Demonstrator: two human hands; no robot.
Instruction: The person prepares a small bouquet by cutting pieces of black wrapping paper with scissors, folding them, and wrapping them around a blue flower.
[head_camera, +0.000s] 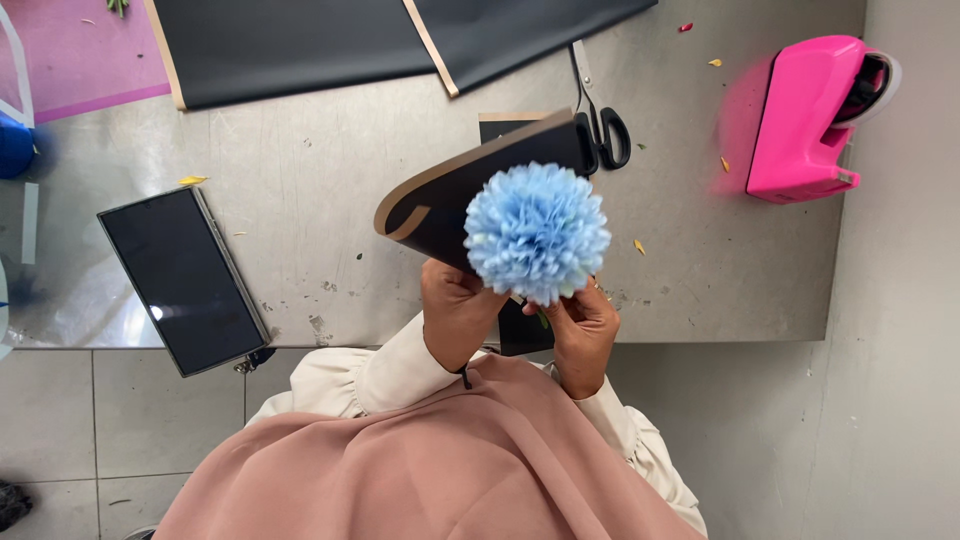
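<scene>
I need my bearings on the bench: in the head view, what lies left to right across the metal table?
Phone → left hand → blue flower → right hand → pink tape dispenser.

The blue flower (537, 233) hides its own stem and both hands' fingertips; the black sheets (300, 40) are cut off at the far edge.
</scene>
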